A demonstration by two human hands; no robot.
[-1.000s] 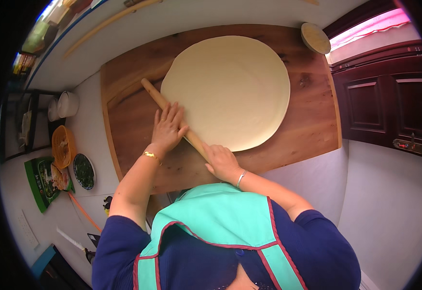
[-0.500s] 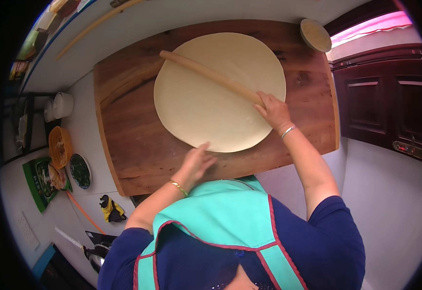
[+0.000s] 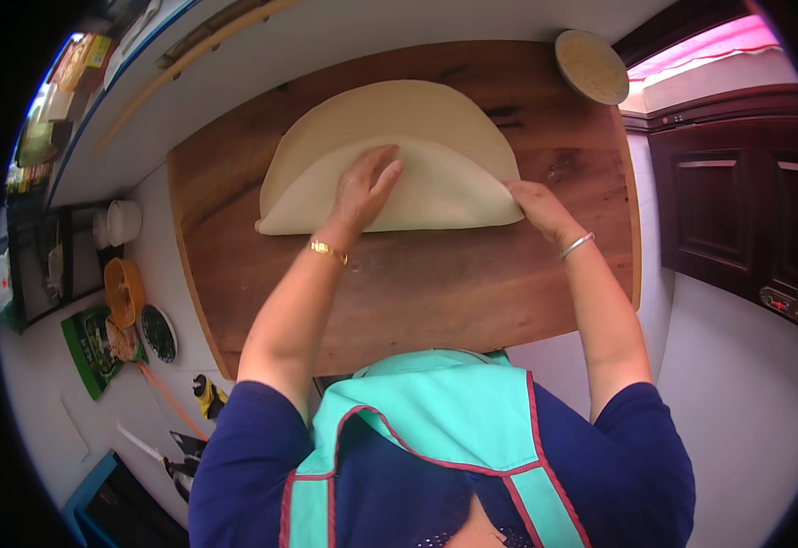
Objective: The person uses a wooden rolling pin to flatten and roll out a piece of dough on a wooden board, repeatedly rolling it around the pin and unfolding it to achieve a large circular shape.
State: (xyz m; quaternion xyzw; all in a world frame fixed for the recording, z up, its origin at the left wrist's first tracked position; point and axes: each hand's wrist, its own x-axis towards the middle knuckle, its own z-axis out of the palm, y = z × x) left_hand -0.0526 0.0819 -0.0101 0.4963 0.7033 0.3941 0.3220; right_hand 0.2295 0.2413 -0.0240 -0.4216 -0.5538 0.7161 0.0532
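A wide, thin sheet of dough (image 3: 381,110) lies on the wooden board (image 3: 399,283), its near part folded back over the middle. The fold makes a straight near edge and a curved flap. My left hand (image 3: 365,189) rests on the flap near its middle, fingers stretched out, with nothing gripped. At the right end of the fold, my right hand (image 3: 543,210) has its fingers closed at the dough's edge. Its fingertips are partly hidden there. No rolling pin shows now; whether it lies inside the fold I cannot tell.
A round bowl of pale flour (image 3: 593,68) stands at the board's far right corner. Left of the board are an orange basket (image 3: 125,290), a plate of greens (image 3: 158,332) and a green bag (image 3: 91,352). Dark red cabinets (image 3: 737,196) stand to the right.
The dough's near part has been folded away from me over the rest. My left hand moved up onto it. My right hand went from the rolling pin to the fold's right end; the pin is out of sight.
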